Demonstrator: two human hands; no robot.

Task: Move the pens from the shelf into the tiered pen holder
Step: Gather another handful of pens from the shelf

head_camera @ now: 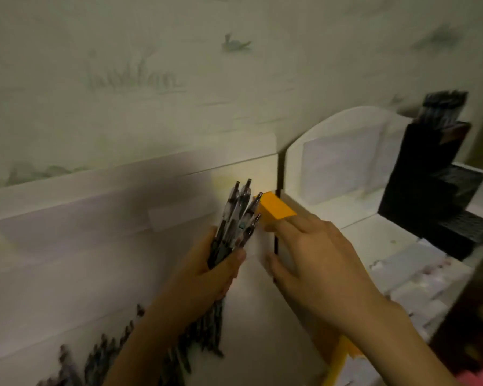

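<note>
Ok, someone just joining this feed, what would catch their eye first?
Probably the bundle of pens gripped upright in the left hand at centre frame, with the right hand beside it, fingers resting on an orange block. Next, the black tiered pen holder at the right, its top tier already holding pens. More pens lie on the white shelf at the lower left.

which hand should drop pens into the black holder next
Left, probably: the left hand already grips a bundle of pens. The right hand holds no pens, though it is nearer the tiered holder.
</note>
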